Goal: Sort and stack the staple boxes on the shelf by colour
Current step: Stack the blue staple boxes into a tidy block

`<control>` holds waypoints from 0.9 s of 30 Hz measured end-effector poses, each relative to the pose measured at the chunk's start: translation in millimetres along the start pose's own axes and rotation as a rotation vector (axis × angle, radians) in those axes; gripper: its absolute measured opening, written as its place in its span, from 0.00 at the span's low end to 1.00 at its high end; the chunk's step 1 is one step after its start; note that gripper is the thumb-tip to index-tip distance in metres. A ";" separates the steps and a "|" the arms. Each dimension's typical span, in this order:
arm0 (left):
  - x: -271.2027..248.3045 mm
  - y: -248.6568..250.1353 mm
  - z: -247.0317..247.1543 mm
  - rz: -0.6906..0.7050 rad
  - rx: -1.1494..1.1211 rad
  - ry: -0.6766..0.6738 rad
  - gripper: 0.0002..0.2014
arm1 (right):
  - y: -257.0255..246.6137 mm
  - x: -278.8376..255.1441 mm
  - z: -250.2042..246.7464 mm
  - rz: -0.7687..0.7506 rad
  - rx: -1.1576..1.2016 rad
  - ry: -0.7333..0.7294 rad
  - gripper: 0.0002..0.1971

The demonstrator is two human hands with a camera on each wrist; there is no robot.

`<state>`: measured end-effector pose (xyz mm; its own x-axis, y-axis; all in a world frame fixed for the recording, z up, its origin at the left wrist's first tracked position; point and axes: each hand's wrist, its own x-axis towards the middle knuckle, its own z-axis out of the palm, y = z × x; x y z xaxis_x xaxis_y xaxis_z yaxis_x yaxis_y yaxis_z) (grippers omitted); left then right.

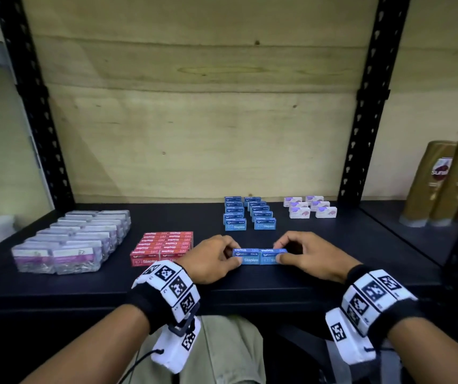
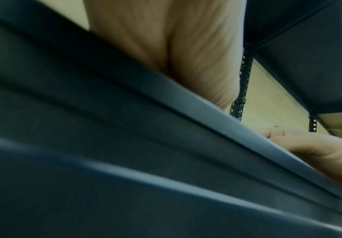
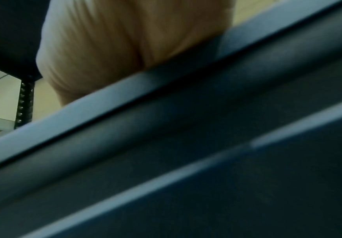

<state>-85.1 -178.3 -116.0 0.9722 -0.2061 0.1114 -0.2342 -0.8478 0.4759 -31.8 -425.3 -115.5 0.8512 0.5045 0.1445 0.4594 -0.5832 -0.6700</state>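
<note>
Left hand [image 1: 216, 257] grip pinches left blue box [image 1: 247, 256]; right hand [image 1: 309, 256] grip pinches right blue box [image 1: 270, 256]; boxes touching.

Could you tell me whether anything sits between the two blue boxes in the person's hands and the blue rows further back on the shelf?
Nothing visible does. The left hand and right hand hold the two blue boxes side by side near the front edge, and only bare black shelf lies between them and the blue rows. The red boxes sit off to the left.
</note>
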 end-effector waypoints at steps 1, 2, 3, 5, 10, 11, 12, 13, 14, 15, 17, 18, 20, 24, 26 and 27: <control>-0.2 -4.0 3.0 -0.001 -0.033 0.003 0.11 | 3.1 -0.8 2.1 0.001 0.025 0.023 0.09; -0.7 -7.0 5.9 0.003 -0.058 0.013 0.10 | 5.7 -2.1 4.1 -0.001 0.051 0.046 0.07; -1.3 -8.9 8.1 0.010 -0.074 0.030 0.09 | 8.4 -2.1 6.4 -0.010 0.074 0.061 0.05; -2.7 -11.1 11.4 0.023 -0.078 0.062 0.07 | 9.7 -2.2 10.0 -0.017 0.094 0.080 0.04; -4.3 -13.6 15.5 0.017 -0.110 0.099 0.08 | 11.2 -2.6 11.6 -0.022 0.108 0.097 0.04; -4.2 -13.9 15.9 0.017 -0.116 0.104 0.08 | 11.6 -1.9 11.8 -0.023 0.107 0.100 0.04; -4.5 -13.8 16.3 0.017 -0.121 0.108 0.08 | 11.6 -2.3 12.1 -0.022 0.106 0.104 0.04; -4.5 -13.8 16.4 0.017 -0.123 0.112 0.08 | 11.3 -2.0 12.4 -0.021 0.106 0.110 0.04; -4.7 -13.7 16.7 0.017 -0.123 0.115 0.08 | 10.9 -2.1 12.4 -0.021 0.107 0.113 0.04; -4.6 -14.0 17.2 0.019 -0.122 0.119 0.08 | 11.2 -2.2 12.5 -0.019 0.107 0.115 0.04; -5.1 -14.6 17.7 0.017 -0.124 0.125 0.07 | 11.6 -2.6 13.2 -0.019 0.103 0.116 0.04; -5.2 -14.9 17.8 0.017 -0.124 0.128 0.07 | 11.8 -2.6 13.2 -0.021 0.102 0.115 0.04; -5.4 -15.2 18.6 0.017 -0.117 0.135 0.07 | 12.0 -2.6 13.4 -0.024 0.098 0.114 0.04; -5.6 -15.5 19.8 0.018 -0.117 0.149 0.06 | 10.9 -3.0 12.9 -0.029 0.089 0.107 0.04; -5.3 -16.0 20.1 0.019 -0.107 0.151 0.06 | 10.5 -3.5 12.4 -0.028 0.086 0.103 0.04; -5.5 -16.4 20.7 0.018 -0.105 0.151 0.06 | 10.5 -4.0 12.6 -0.027 0.083 0.101 0.04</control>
<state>-86.7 -173.4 -142.4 0.9592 -0.1385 0.2466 -0.2576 -0.7876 0.5598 -33.6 -425.5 -132.3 0.8620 0.4504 0.2326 0.4632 -0.5132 -0.7226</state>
